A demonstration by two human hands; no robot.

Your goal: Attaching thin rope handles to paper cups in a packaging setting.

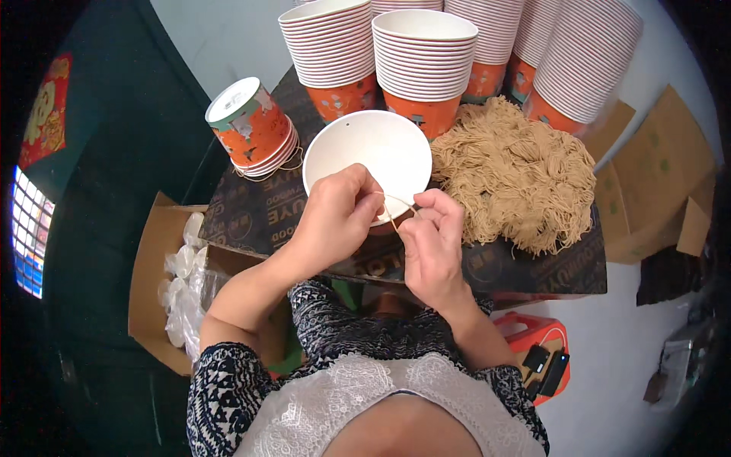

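A pale wall (221, 38) stood behind a dark, print-covered table (247, 218), and an opened cardboard carton (655, 175) sat beyond its right edge. Tall stacks of nested orange tubs (425, 72) with white rims lined the table's far edge, mouths up. Toward the left edge, a shorter upside-down stack (251, 129) leaned slightly, with thin cord looped round its lower rims. A large heap of tan cords (518, 179) covered much of the right side, short of the near right corner. Near the middle of the near edge, a single white-lined tub (381, 148) lay with its mouth toward the person, a small dark hole showing near its far rim. Over its near rim, the left hand (339, 213) had thumb and forefinger pinched together on a thin tan cord (391, 216); the right hand (434, 251) had its thumb and forefinger closed on the same cord, just beside the left. Whether the cord passed through the tub could not be told. Below the left edge, a cardboard box (148, 282) held clear plastic pieces (183, 305); below the near right corner stood a red stool (525, 318) carrying dark devices (558, 373).
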